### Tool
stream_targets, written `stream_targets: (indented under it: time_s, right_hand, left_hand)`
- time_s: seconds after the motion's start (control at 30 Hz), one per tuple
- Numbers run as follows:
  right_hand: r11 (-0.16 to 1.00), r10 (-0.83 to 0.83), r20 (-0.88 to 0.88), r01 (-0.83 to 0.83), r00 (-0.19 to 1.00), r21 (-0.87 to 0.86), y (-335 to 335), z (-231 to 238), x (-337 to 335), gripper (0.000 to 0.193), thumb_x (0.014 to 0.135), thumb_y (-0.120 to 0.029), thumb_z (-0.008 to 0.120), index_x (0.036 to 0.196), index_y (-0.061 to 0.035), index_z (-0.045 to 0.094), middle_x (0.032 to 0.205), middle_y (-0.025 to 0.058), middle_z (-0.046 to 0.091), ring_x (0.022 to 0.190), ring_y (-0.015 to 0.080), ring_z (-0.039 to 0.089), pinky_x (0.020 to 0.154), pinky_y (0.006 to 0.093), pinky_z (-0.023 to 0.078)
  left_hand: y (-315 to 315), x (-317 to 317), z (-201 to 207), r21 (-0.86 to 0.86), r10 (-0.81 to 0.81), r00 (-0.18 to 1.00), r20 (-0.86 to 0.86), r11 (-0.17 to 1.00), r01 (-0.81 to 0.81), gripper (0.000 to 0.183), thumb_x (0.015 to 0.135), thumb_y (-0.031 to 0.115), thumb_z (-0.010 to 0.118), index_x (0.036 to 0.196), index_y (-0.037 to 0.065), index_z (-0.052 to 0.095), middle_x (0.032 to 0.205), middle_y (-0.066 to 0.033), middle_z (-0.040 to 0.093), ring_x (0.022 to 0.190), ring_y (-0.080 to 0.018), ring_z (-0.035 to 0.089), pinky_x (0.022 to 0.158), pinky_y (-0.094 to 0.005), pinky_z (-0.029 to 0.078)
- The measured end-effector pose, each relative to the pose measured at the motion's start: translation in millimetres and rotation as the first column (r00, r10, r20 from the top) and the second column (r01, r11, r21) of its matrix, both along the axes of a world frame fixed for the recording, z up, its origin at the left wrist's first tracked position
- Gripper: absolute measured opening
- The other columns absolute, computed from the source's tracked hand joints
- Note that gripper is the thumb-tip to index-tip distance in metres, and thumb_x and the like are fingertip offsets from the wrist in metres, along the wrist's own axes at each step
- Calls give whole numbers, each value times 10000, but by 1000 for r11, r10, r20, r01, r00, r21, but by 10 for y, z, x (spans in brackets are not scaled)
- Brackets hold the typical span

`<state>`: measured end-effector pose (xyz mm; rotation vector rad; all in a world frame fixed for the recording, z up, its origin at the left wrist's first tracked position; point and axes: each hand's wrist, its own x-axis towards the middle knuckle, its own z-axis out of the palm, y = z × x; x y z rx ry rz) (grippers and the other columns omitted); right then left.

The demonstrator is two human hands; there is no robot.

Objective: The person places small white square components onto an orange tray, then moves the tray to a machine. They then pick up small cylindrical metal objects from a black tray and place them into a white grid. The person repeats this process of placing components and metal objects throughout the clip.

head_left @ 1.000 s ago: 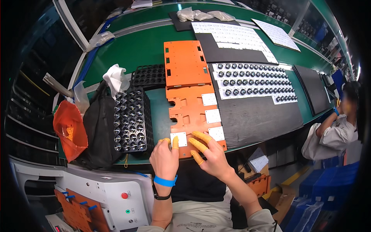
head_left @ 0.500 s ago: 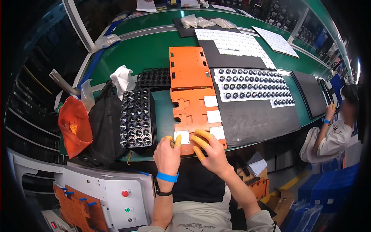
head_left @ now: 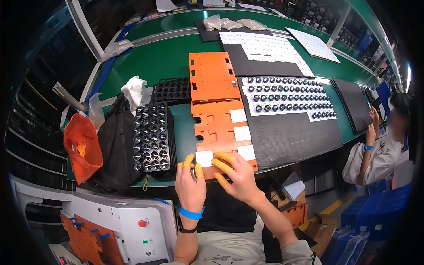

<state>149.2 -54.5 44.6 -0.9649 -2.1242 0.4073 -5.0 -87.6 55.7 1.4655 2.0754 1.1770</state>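
A white square plate (head_left: 204,159) lies at the near left of an orange fixture (head_left: 217,137). At its left edge and lower left corner is my left hand (head_left: 191,187), yellow finger covers on, fingers apart. My right hand (head_left: 240,179), also with yellow finger covers, stretches its fingers to the plate's right edge, and its thumb rests lower on the orange surface. Three more white squares, the far plate (head_left: 238,115), the middle plate (head_left: 242,133) and the near plate (head_left: 246,152), line the fixture's right side. Its hinged orange lid (head_left: 212,75) is laid back beyond it.
Left of the fixture stands a black tray (head_left: 152,137) of round dark lens-like parts. White panels (head_left: 287,95) bearing rows of black round parts lie on a black mat (head_left: 293,139) to the right. An orange bag (head_left: 82,148) hangs far left. A co-worker (head_left: 375,150) sits at the right.
My left thumb has drawn back from the plate's face to its lower edge. My right fingers have shifted closer to the plate's right edge. The whole view has slid slightly.
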Motion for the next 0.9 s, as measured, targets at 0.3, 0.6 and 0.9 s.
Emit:
stream_targets:
  time_s: [0.3,0.6,0.9]
  right_hand:
    - [988,154,251,-141,956,-70,36,23,-128,554,756,-14,668,1294,58,554,1362,189,524,1400,340,406,1188,624,198]
    - [982,168,305,-133,938,-133,80,174,-141,501,700,7,667,1196,68,622,1294,183,578,1383,320,437,1195,599,208]
    - [988,138,247,-116,959,-102,179,244,-216,244,671,27,639,908,55,694,1035,160,644,1201,314,574,1164,576,304]
  left_hand:
    - [133,14,-150,-15,25,999,-41,1000,-25,245,896,115,621,1104,-7,662,974,-192,654,912,-399,635,789,-471,506]
    - [164,-23,-110,-109,-10,998,-61,994,4,169,927,162,609,984,8,648,937,-168,662,872,-388,628,740,-481,497]
    - [176,-60,-97,-125,-70,992,-106,991,57,163,935,166,602,998,20,639,912,-144,656,867,-357,615,718,-480,495]
